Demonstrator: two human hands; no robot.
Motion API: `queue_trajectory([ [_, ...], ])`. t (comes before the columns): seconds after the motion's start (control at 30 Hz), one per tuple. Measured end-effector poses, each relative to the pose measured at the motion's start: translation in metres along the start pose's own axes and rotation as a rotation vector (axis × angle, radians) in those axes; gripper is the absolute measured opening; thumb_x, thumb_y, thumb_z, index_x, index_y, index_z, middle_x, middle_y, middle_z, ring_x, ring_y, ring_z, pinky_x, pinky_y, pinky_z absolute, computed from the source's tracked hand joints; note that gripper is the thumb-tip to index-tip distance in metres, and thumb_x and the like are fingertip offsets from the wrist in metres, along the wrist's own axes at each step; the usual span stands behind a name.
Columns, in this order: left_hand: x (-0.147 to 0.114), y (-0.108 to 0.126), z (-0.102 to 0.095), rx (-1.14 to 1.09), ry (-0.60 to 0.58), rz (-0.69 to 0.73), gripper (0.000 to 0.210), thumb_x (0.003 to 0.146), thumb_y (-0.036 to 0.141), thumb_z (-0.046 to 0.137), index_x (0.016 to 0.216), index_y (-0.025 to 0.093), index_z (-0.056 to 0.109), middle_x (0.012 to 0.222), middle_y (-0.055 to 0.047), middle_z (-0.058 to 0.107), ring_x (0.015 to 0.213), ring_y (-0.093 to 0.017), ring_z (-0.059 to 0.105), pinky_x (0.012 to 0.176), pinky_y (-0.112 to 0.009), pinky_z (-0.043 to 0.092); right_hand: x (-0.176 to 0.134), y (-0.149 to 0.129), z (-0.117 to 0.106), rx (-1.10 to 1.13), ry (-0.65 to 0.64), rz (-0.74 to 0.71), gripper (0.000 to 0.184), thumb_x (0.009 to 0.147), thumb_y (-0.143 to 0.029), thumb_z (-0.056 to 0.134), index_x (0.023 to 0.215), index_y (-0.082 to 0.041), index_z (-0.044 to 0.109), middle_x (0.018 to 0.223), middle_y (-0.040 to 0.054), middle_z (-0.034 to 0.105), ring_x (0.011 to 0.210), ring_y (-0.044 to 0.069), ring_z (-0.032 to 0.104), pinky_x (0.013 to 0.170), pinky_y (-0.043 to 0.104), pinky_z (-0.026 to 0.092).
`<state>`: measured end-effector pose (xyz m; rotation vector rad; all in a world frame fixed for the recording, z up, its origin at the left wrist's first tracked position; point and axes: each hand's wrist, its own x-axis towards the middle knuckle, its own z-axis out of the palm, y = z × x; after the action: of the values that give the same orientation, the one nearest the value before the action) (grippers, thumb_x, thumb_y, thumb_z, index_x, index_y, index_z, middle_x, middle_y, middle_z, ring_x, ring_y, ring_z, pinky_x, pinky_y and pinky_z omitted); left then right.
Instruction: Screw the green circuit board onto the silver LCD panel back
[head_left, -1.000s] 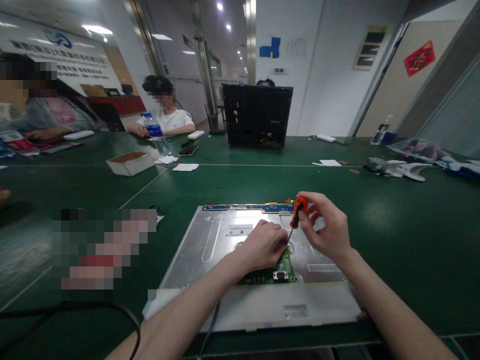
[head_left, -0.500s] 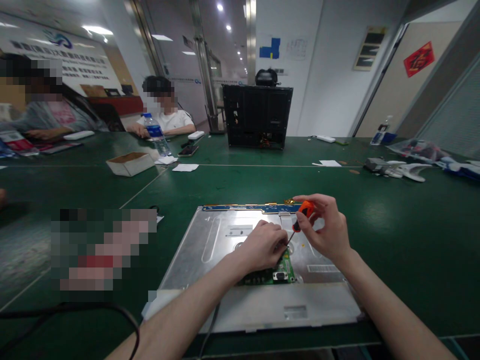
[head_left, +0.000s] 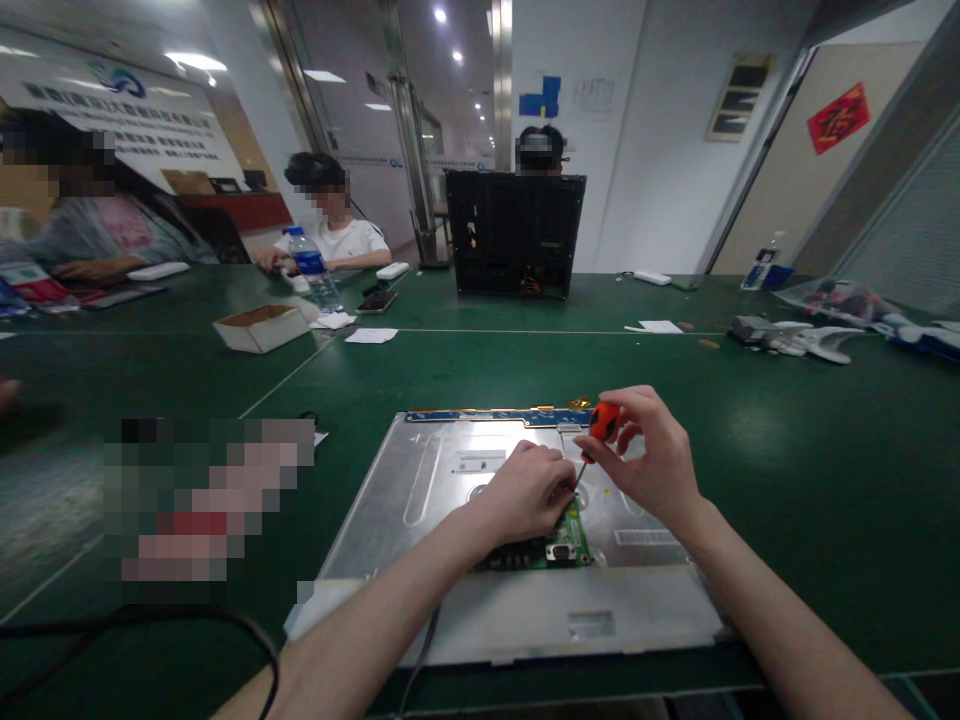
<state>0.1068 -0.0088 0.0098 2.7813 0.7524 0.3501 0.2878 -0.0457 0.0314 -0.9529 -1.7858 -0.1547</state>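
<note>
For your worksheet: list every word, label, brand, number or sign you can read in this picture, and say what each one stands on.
Nothing reads clearly.
Wall banner: a logo and a line of characters, too blurred.
Red door sign: one character, too blurred.
Stickers on the metal panel: print too small.
Water bottle label: unreadable.
Screwdriver in the right hand: no marking shows.

Green surface (head_left: 787, 440) stretching wide. Open cardboard box (head_left: 260, 326) sitting at left, water bottle (head_left: 313, 268) standing just behind it. White paper slip (head_left: 370, 335) lying near the box. Black monitor back (head_left: 514, 232) standing upright at far centre, a person's head (head_left: 540, 148) showing above it. White plastic parts (head_left: 814, 340) lying far right. Black cable (head_left: 150, 620) curving at near left.
</note>
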Motion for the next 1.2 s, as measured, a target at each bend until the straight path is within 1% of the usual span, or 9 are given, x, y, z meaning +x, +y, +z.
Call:
queue_trajectory([
  [0.2,0.0003,-0.0007,0.0005,0.011,-0.002,-0.005,0.007,0.087,0.016,0.058,0.080,0.017,0.060,0.082,-0.004,0.066,0.079,-0.020,0.060,0.079,-0.034,0.042,0.0013,-0.0007,0.0004,-0.046,-0.011,-0.006,0.033,0.090,-0.023,0.065,0.121,-0.028,0.054,0.096,0.0010,0.056,0.057,0.008,0.055,0.046,0.022,0.050],
  [0.37,0.0013,-0.0009,0.0010,0.034,-0.004,0.002,0.007,0.086,0.016,0.060,0.079,0.017,0.060,0.081,-0.004,0.066,0.078,-0.021,0.061,0.076,-0.033,0.041,0.0018,-0.0038,0.0005,-0.040,-0.024,-0.004,0.039,0.090,-0.016,0.056,0.127,-0.025,0.050,0.096,0.0022,0.060,0.058,0.009,0.058,0.046,0.021,0.050],
  [0.53,0.0012,-0.0010,0.0014,0.031,-0.003,0.001,0.007,0.086,0.015,0.060,0.079,0.017,0.059,0.081,-0.004,0.066,0.079,-0.021,0.061,0.076,-0.033,0.041,0.0004,-0.0020,0.0007,-0.036,-0.011,0.001,0.038,0.089,-0.021,0.062,0.125,-0.024,0.049,0.090,0.0006,0.061,0.058,0.010,0.058,0.045,0.021,0.049],
  [0.63,0.0011,-0.0016,0.0017,0.020,-0.008,0.001,0.007,0.085,0.015,0.060,0.079,0.017,0.059,0.082,-0.004,0.066,0.081,-0.021,0.062,0.078,-0.033,0.041,0.0000,0.0000,0.0004,-0.021,-0.013,-0.009,0.038,0.089,-0.023,0.066,0.123,-0.027,0.051,0.096,0.0016,0.060,0.059,0.009,0.058,0.046,0.021,0.050],
  [0.73,0.0011,-0.0020,0.0019,0.024,-0.012,-0.001,0.006,0.086,0.015,0.061,0.080,0.017,0.060,0.083,-0.004,0.067,0.082,-0.022,0.061,0.078,-0.033,0.041,0.0003,0.0002,-0.0004,-0.047,-0.021,-0.013,0.037,0.091,-0.021,0.064,0.125,-0.029,0.054,0.104,0.0029,0.057,0.058,0.008,0.057,0.047,0.022,0.051],
  [0.83,0.0012,-0.0016,0.0016,0.028,-0.009,-0.003,0.006,0.086,0.015,0.060,0.080,0.017,0.060,0.082,-0.004,0.067,0.081,-0.021,0.061,0.078,-0.034,0.041,0.0012,-0.0014,-0.0011,-0.075,-0.031,-0.017,0.040,0.092,-0.017,0.061,0.129,-0.030,0.054,0.104,0.0031,0.056,0.058,0.008,0.056,0.048,0.022,0.050],
  [1.0,0.0013,-0.0002,0.0005,0.042,-0.014,-0.004,0.007,0.086,0.014,0.060,0.080,0.017,0.059,0.082,-0.003,0.066,0.079,-0.020,0.061,0.077,-0.033,0.041,0.0025,-0.0034,0.0002,-0.049,-0.041,-0.011,0.044,0.091,-0.014,0.058,0.132,-0.026,0.050,0.103,0.0043,0.059,0.059,0.008,0.058,0.048,0.021,0.050],
  [1.07,0.0013,-0.0001,0.0004,0.048,-0.017,-0.005,0.007,0.085,0.014,0.060,0.079,0.017,0.059,0.081,-0.003,0.066,0.079,-0.020,0.061,0.076,-0.032,0.041,0.0019,-0.0027,0.0012,-0.039,-0.043,-0.008,0.042,0.090,-0.016,0.058,0.131,-0.024,0.049,0.099,0.0036,0.062,0.058,0.009,0.058,0.048,0.021,0.050],
  [1.2,0.0012,-0.0004,0.0007,0.043,-0.016,-0.003,0.007,0.085,0.014,0.060,0.080,0.017,0.059,0.082,-0.003,0.066,0.081,-0.021,0.061,0.078,-0.033,0.041,-0.0009,-0.0003,0.0025,-0.060,-0.020,-0.006,0.039,0.089,-0.025,0.066,0.123,-0.024,0.048,0.081,-0.0025,0.063,0.051,0.009,0.056,0.046,0.020,0.048],
])
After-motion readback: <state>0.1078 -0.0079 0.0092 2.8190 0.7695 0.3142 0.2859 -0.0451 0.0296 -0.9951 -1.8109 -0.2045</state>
